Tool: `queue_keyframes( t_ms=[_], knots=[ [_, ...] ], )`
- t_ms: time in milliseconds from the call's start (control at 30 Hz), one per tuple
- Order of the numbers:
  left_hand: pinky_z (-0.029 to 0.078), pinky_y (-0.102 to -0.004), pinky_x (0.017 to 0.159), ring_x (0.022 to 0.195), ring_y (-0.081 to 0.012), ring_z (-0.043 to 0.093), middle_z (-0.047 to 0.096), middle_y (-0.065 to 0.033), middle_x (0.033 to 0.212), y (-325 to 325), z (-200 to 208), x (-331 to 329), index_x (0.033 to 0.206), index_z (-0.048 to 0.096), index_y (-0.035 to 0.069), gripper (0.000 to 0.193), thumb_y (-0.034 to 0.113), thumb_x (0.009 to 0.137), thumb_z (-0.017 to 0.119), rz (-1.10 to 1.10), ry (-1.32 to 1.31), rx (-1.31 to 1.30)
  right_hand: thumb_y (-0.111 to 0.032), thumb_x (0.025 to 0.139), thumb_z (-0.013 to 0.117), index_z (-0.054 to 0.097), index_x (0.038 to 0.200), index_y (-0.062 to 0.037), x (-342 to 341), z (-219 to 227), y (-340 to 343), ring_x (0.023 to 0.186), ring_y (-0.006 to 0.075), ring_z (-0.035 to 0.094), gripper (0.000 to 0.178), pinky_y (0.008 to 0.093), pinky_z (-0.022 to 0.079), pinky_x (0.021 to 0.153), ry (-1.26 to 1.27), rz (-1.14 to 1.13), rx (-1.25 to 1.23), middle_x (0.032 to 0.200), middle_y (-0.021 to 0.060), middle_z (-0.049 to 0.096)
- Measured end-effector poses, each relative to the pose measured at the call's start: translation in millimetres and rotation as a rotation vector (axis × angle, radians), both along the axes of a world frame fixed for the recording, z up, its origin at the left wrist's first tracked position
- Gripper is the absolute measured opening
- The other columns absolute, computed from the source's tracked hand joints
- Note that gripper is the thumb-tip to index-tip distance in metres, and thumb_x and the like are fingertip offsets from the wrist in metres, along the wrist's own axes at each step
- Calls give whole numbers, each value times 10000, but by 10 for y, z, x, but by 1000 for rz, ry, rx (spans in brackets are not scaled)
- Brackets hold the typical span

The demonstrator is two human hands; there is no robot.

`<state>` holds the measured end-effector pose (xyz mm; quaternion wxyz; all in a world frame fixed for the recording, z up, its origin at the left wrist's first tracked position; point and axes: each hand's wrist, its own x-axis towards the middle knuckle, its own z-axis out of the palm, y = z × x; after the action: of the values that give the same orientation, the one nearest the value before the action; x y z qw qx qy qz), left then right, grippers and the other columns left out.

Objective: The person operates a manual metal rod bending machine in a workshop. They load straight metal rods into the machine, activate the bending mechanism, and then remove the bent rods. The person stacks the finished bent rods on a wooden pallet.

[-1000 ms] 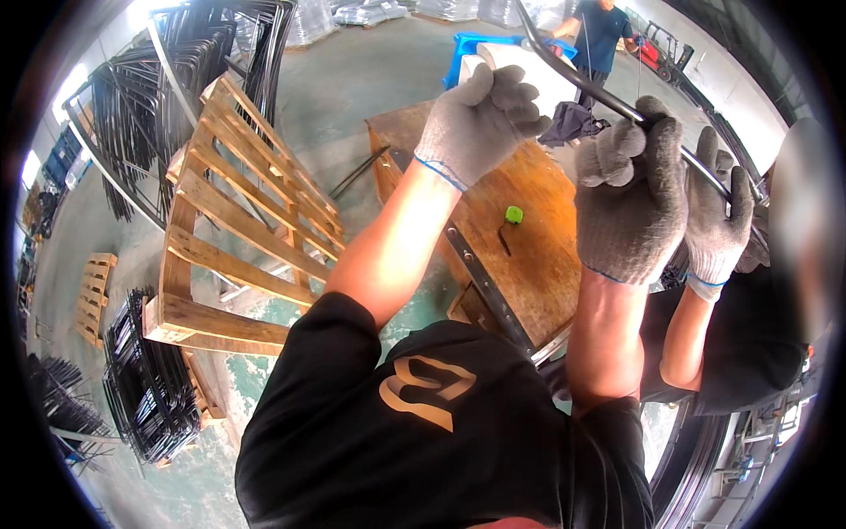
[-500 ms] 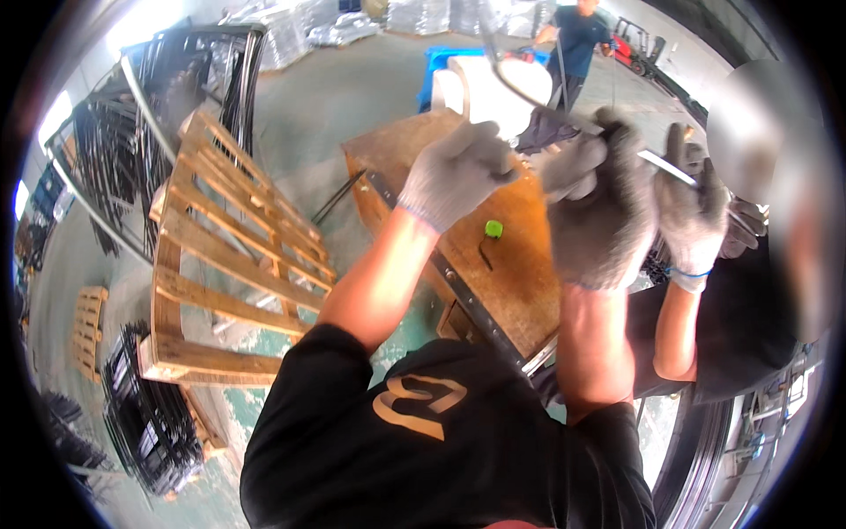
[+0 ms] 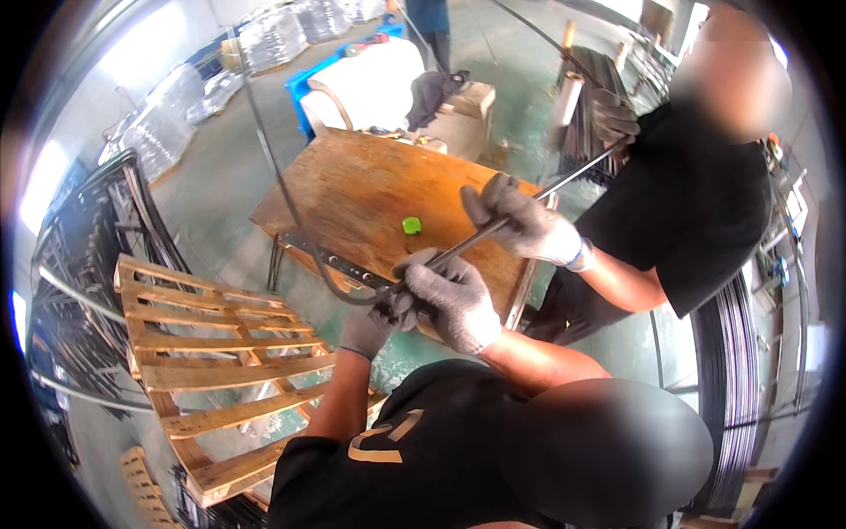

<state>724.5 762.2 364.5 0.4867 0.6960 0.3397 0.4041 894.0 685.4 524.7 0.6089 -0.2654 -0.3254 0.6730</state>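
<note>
My gloved left hand (image 3: 371, 330) is closed around a dark bent metal rod (image 3: 284, 189) near its curve. Just to the right, my gloved right hand (image 3: 455, 304) is wrapped round the straight stretch of the same rod. From the curve, one leg rises to the upper left and the other slants up to the right. A co-worker's near gloved hand (image 3: 524, 220) grips that right-hand leg; their far gloved hand (image 3: 612, 115) is higher up along it. Below the rod stands a brown wooden workbench (image 3: 352, 181), with a bright green tape measure (image 3: 411, 226) on top.
A wooden pallet (image 3: 233, 361) leans at the left, near racks of dark metal frames (image 3: 84, 291). The co-worker (image 3: 679, 203) stands close on the right. Beyond the bench is a white-covered item (image 3: 379, 84); another person (image 3: 430, 31) stands behind it. Long dark bars (image 3: 731, 379) lie at right.
My left hand has come down and now holds the rod near its curve. My right hand has moved lower and left. The view has swung, showing more of the co-worker.
</note>
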Motion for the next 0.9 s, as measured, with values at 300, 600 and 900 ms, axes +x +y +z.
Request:
queue_keyframes(
  t_ms=[300,600,900],
  knots=[
    [460,-297,616,703,-160,516,493,-39,799,-414,-933,-126,1017,525,81,155,214,995,448,159,-492,-1156,-212,929,635,631,926,-6,179,-953,-293,596,109,587,206,254,475,540,-333,-72,-265,741,38,627],
    [413,-376,828,875,-160,511,538,-43,917,138,1171,-306,1221,486,43,481,384,903,604,-201,-1096,-472,-237,931,626,625,951,7,517,-1339,-532,583,140,613,246,275,497,522,-507,-147,-424,734,65,635],
    [293,-207,447,490,-88,384,481,-3,722,296,1454,-418,1184,500,36,357,340,996,508,616,-808,-189,-242,902,664,647,835,6,815,-1305,-515,519,137,575,257,275,463,483,-352,-543,-541,666,69,627]
  ],
)
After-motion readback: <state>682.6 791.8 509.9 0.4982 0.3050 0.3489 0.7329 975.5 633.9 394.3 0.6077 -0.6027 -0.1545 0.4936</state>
